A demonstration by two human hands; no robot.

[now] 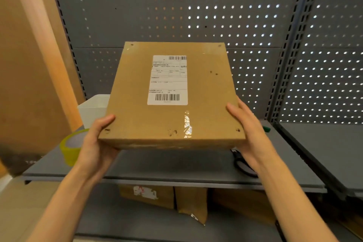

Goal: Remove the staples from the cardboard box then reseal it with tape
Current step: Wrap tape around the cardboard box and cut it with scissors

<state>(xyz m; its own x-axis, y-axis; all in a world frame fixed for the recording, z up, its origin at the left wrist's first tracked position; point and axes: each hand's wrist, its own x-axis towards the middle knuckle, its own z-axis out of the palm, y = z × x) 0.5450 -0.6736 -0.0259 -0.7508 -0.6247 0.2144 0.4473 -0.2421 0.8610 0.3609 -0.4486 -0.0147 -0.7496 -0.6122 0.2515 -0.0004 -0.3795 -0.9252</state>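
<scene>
A flat brown cardboard box (208,94) with a white shipping label (168,80) and a strip of clear tape near its front edge is held up above the grey shelf (167,165). My left hand (97,141) grips its near left corner, thumb on top. Its near right corner sits in the grip of my right hand (248,129), thumb also on top. Small dark holes mark the box's corners and front edge. A roll of yellow-green tape (69,148) lies on the shelf at the left, partly hidden by my left hand.
Black-handled scissors (242,165) lie on the shelf under my right wrist. A white plastic bin (94,111) stands behind the box at left. Large cardboard panel (29,65) leans at far left. Boxes (149,194) sit on the lower shelf. Pegboard wall (196,6) behind.
</scene>
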